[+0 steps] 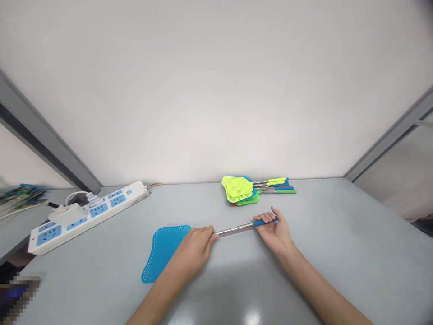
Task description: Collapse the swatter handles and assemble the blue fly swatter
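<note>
Both hands hold one blue fly swatter point(165, 247) low over the grey table, its perforated head to the left and its metal rod running right to a blue grip. My left hand point(198, 243) is closed around the swatter where head and rod meet, hiding that joint. Turned palm up, my right hand point(275, 230) has its fingers curled over the blue grip, with the thumb sticking out. Beyond my hands, near the wall, lies a pile of fly swatters point(237, 188) in yellow, blue, green and red, their handles pointing right.
A long white power strip point(91, 216) with blue sockets, plugs and cables lies at the left of the grey table point(355, 253). A white wall point(216, 99) rises behind. Past the left partition is a blurred heap of swatter-like things point(22, 198).
</note>
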`<state>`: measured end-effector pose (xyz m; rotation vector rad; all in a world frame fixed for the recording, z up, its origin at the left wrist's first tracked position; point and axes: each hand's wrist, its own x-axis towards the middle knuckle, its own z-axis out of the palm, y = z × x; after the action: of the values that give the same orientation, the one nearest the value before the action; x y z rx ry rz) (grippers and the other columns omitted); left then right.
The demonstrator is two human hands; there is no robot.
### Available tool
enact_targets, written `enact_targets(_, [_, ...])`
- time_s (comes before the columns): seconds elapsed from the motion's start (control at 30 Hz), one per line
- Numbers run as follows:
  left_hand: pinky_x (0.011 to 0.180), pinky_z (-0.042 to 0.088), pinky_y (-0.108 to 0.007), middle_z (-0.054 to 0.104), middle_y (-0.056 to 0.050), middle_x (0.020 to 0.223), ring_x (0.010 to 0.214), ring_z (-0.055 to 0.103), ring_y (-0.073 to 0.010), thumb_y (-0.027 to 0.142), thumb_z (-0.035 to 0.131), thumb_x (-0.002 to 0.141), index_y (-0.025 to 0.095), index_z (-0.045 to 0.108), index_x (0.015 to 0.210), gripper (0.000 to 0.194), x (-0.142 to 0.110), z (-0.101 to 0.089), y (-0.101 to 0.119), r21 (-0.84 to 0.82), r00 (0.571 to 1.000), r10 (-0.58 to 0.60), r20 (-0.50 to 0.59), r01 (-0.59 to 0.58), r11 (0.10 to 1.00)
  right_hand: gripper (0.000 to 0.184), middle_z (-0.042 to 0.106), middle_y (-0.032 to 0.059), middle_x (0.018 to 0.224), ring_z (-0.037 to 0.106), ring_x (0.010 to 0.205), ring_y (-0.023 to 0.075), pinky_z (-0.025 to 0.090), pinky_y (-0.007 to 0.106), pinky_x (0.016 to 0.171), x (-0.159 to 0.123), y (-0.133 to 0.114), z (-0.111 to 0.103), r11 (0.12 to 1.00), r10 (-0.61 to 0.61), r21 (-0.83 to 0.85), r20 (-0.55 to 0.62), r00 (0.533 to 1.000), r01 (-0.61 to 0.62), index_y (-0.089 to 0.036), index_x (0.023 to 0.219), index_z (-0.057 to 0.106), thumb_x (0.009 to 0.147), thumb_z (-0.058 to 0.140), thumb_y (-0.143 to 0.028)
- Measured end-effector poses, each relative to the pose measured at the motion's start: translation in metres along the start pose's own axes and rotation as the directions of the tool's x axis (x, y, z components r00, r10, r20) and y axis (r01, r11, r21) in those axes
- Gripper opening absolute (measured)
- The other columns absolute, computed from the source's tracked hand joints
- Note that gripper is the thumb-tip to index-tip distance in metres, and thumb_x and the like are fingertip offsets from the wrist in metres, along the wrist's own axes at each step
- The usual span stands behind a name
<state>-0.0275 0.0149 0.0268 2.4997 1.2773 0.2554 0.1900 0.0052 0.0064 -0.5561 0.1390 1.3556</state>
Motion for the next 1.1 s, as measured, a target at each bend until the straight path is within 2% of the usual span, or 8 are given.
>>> enact_targets(0.13, [0.064, 0.032, -0.027, 0.053, -0.001, 0.070, 0.061, 0.046, -0.0139, 0.036, 0.016, 0.086, 0.019, 0.041, 0.065, 0.036, 0.002, 0.001, -0.002, 0.009, 1.000, 0.008, -0.023, -0.008, 1.000, 0.036, 0.023, -0.0093, 0.040, 0.029, 0.034, 0.0062, 0.038, 0.026, 0.045, 0.001, 0.000, 0.000, 0.999, 0.025, 0.022, -0.045, 0.999, -0.024, -0.019, 0.052, 0.016, 0.075, 0.043, -0.020])
enact_targets(0.57, [0.065, 0.031, -0.029, 0.055, 0.000, 0.063, 0.056, 0.046, -0.0143, 0.030, 0.015, 0.087, 0.019, 0.041, 0.068, 0.033, 0.001, 0.003, 0.013, 0.107, 1.000, 0.018, -0.013, -0.016, 0.994, 0.038, 0.017, -0.0078, 0.039, 0.023, 0.033, 0.0063, 0.033, 0.023, 0.041, 0.001, -0.007, -0.005, 0.997, -0.021, -0.067, 0.078, 0.997, 0.026, -0.018, 0.054, 0.005, 0.079, 0.034, -0.013])
enact_targets(0.9, [0.064, 0.031, -0.028, 0.054, 0.000, 0.062, 0.054, 0.046, -0.0138, 0.029, 0.015, 0.087, 0.019, 0.042, 0.068, 0.034, 0.006, 0.002, 0.012, 0.137, 0.999, 0.046, -0.027, -0.041, 0.990, 0.037, 0.017, -0.0085, 0.039, 0.024, 0.034, 0.0065, 0.034, 0.023, 0.042, 0.002, -0.005, -0.006, 0.999, -0.040, 0.009, 0.053, 0.998, 0.040, -0.018, 0.052, 0.010, 0.078, 0.037, -0.013])
enact_targets(1.1, [0.064, 0.032, -0.027, 0.056, 0.000, 0.063, 0.057, 0.048, -0.0139, 0.028, 0.016, 0.087, 0.019, 0.042, 0.069, 0.034, 0.010, 0.005, 0.010, 0.148, 0.998, 0.062, -0.026, -0.058, 0.987, 0.036, 0.020, -0.0084, 0.040, 0.026, 0.035, 0.0068, 0.035, 0.024, 0.043, 0.004, -0.006, -0.009, 0.999, -0.038, 0.009, 0.089, 0.995, 0.037, -0.018, 0.052, 0.012, 0.078, 0.038, -0.015])
